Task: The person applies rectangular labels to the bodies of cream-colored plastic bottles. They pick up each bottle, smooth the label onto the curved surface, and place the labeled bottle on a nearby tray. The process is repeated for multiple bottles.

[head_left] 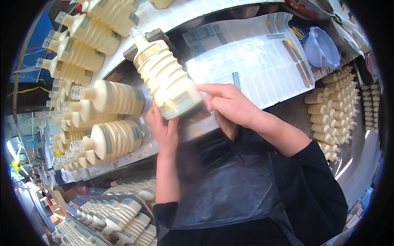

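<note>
A cream-coloured bottle (168,76) with a ribbed body and clear glass neck lies tilted before me, its neck toward the upper left. It has a gold-and-green band near the shoulder and a label by the base. My left hand (164,129) grips it from beneath near the base, most fingers hidden behind it. My right hand (234,102) has its index finger stretched against the bottle's lower right edge, the other fingers curled. Just under that hand a brown, pointed, wood-like piece (225,126) shows; whether the fingers hold it is unclear. A dark block (155,35) supports the bottle's neck end.
Similar bottles (117,96) crowd the bench at the left; more rows (119,215) stand lower left and stacks (332,110) at the right. Ahead lie label sheets (262,82) with two narrow strip-like tools (297,61). A lavender bucket (321,48) stands beyond, near yellow-handled scissors (298,33).
</note>
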